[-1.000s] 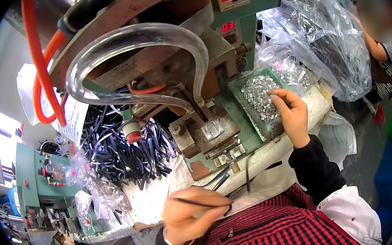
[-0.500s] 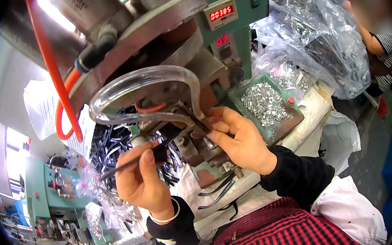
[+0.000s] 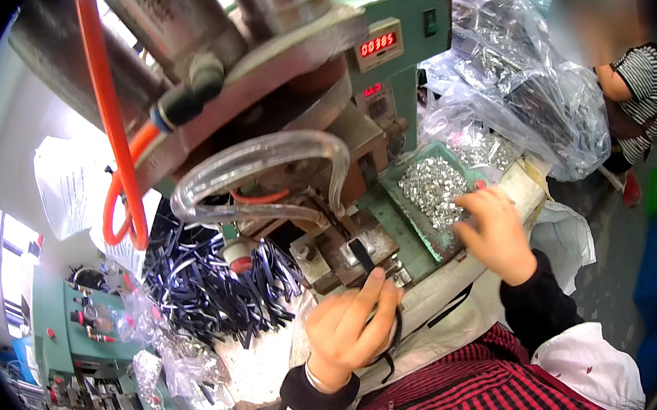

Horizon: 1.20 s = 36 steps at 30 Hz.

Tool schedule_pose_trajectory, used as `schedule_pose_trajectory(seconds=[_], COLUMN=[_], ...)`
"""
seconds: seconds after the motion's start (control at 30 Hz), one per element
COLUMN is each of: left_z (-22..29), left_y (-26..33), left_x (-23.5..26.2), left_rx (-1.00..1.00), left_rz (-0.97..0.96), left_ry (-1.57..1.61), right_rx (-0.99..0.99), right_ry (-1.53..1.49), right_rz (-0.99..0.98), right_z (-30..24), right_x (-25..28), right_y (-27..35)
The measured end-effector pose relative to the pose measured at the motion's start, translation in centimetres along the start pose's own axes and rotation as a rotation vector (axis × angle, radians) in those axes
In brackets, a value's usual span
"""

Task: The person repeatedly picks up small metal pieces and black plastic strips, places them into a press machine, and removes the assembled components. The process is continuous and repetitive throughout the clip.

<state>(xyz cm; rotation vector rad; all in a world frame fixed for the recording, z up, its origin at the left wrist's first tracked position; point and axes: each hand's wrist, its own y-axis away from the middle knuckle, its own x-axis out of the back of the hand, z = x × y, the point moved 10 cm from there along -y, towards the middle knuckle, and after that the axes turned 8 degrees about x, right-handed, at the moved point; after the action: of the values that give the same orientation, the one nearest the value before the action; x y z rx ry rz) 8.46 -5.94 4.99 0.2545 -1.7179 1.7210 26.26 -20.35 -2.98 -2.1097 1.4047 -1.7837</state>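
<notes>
The black strap (image 3: 363,256) lay flat on the metal block of the press (image 3: 347,253), its lower end pinched in the left hand (image 3: 351,329). The right hand (image 3: 494,229) reached with loose fingers into the green tray (image 3: 413,223) of small shiny metal bits (image 3: 434,187).

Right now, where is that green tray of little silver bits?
In the head view, the green tray sits right of centre on the machine bench, beside the metal die block, with the right hand reaching into it.

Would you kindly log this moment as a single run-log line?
left hand: holding black strap on press fixture | right hand: reaching into tray of small metal pieces
</notes>
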Motion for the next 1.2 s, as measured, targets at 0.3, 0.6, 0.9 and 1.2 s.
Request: schedule_pose_trajectory(seconds=[0.3,0.6,0.9,1.2], left_z=[-0.7,-0.5,-13.0,-22.4], left_y=[1.4,1.6,9.9,17.7], left_x=[-0.6,-0.5,9.3,3.3], left_rx=[-0.023,0.022,0.783,1.099], left_rz=[0.013,0.007,0.110,-0.218], left_ry=[0.022,0.000,-0.511,-0.639], right_rx=[-0.020,-0.028,-0.171,-0.167], right_ry=[0.056,-0.218,-0.417,-0.548], right_rz=[0.156,0.304,0.358,0.407], right_z=[2.6,2.5,4.2,2.7], right_x=[-4.1,-3.6,-3.1,-2.9], right_y=[-1.2,-2.7,0.0,-0.4])
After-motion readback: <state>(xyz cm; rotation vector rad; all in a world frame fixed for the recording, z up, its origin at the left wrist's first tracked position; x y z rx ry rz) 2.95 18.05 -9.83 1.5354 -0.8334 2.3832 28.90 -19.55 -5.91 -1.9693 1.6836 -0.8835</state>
